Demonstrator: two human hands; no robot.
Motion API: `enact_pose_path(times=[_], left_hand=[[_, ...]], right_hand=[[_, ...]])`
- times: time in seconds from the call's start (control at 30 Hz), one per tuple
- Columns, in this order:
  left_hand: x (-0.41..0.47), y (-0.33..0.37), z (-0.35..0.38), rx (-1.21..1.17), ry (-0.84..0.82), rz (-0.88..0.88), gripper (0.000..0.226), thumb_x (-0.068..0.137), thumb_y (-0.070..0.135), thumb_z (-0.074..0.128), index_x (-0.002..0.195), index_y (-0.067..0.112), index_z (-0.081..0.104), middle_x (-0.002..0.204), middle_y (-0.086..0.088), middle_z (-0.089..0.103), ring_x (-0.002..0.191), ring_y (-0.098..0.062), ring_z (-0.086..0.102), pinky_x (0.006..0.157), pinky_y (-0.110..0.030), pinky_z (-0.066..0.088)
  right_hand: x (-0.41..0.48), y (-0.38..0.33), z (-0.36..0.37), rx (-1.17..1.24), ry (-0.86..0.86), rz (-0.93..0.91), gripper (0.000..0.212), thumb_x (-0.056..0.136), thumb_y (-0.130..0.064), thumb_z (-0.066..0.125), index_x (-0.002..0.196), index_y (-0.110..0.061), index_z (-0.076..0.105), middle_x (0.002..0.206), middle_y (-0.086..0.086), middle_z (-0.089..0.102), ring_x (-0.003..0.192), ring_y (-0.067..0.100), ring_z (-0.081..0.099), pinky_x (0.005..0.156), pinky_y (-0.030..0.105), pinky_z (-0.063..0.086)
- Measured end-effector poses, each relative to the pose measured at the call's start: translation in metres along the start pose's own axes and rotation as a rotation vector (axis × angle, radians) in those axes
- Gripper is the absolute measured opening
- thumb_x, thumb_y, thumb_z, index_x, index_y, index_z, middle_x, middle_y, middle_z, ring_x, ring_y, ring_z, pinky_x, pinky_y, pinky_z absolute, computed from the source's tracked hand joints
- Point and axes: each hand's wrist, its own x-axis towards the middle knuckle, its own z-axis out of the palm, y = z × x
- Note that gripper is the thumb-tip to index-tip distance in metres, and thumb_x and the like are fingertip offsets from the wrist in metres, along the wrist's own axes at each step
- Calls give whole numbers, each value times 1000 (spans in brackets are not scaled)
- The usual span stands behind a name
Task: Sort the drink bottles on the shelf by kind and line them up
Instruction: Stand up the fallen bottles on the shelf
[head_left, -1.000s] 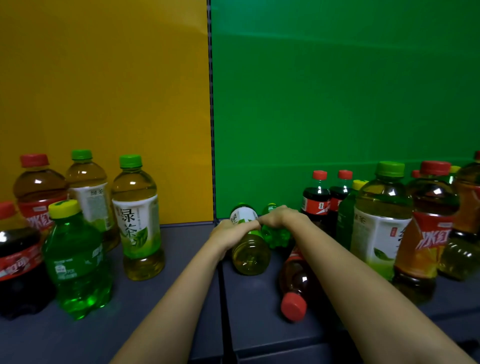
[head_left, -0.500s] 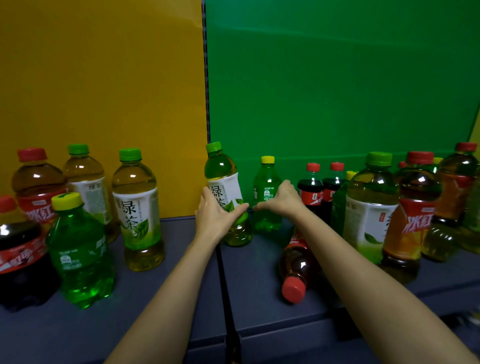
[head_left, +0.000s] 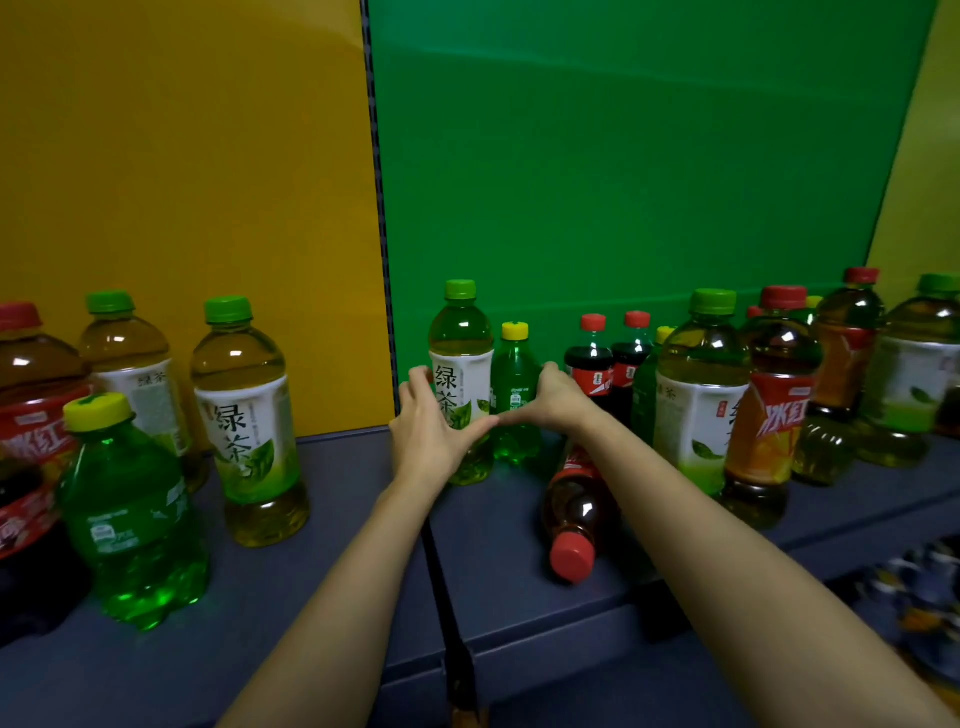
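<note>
Entry, standing at the shelf (head_left: 332, 525): both hands are at the back, just right of the seam between the two boards. The left hand (head_left: 428, 436) wraps the white-labelled green tea bottle (head_left: 461, 364), with the fingers round its left flank and the thumb across the lower label. The right hand (head_left: 558, 402) curls round the small green soda bottle (head_left: 514, 374) with the yellow cap, fingers on its right side. Its thumb reaches left until the two thumb tips meet in front. Both bottles are upright, bases on the shelf, just beside each other before the green back panel (head_left: 623, 182); I cannot tell whether they touch. Both grips sit low on the bodies, which I judge suits steadying an upright bottle more than carrying it. The hands bracket the pair as if to square them up. Tea stands next to soda here, so this looks like a parking spot, not a final place. Matching tea, a tall green tea bottle (head_left: 249, 426), stands well apart by the yellow panel (head_left: 182, 182), with a larger green soda bottle (head_left: 135, 525) in front of it. A cola bottle (head_left: 574, 499) lies on its side beneath the right forearm, red cap toward the shelf edge, and could get knocked or roll. The right-hand cluster, including an iced tea bottle (head_left: 774, 415), is mixed. I judge the sorting to be at an early stage.
</note>
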Motion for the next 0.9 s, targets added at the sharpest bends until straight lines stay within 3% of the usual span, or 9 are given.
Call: enact_pose_path(times=[0.2,0.3,0.4,0.5,0.57,0.63,0.77,0.9], left_hand=[[-1,1,2,10,-8,-27,84,67,43,78,124,4,31,131,-12,43,116,-33,49,86,-42,42],[-6,6,-2,69,31,2,86,69,38,77,128,0,27,133,-17,36,123,-34,39,93,-40,40],[-15,18,-13,107,182,261,71,74,25,75,125,-3,35,127,-19,41,120,-32,39,97,-36,36],[-27,28,-20,180,196,638,51,70,9,72,115,4,48,116,-15,51,110,-28,46,93,-37,40],[-32,28,-19,267,99,862,54,64,3,73,113,9,50,115,-11,53,111,-24,45,94,-34,37],[-35,29,-14,333,-114,1034,68,58,-2,75,119,12,48,122,-7,54,115,-20,45,97,-30,37],[-36,36,0,439,-439,1200,83,61,2,75,135,19,41,140,-2,47,130,-15,37,109,-27,28],[-35,47,11,494,-564,1270,78,67,7,69,138,23,39,149,5,37,138,-10,29,111,-31,31]], right_hand=[[-44,1,-18,-5,93,-130,59,84,-25,65,132,-4,38,135,14,46,124,27,46,103,35,38],[-83,6,-34,-20,146,-260,49,90,-19,56,135,-7,41,137,10,46,126,22,45,106,32,35],[-124,24,-52,40,129,-335,36,93,-15,52,128,-14,50,128,-1,53,114,9,51,94,21,42],[-159,53,-70,53,126,-366,28,92,-17,54,118,-24,57,119,-12,59,107,0,55,91,18,46],[-176,75,-84,89,125,-353,23,90,-16,55,109,-27,62,110,-15,64,102,-3,59,88,17,48],[-184,98,-100,99,126,-317,19,89,-14,56,102,-26,64,100,-13,68,96,-4,62,84,15,50],[-166,143,-138,13,239,-252,23,89,-7,55,90,-27,65,91,-15,68,90,-3,63,76,13,49],[-118,182,-166,-108,310,-152,18,89,-9,56,104,-16,64,103,-2,66,100,16,62,88,34,49]])
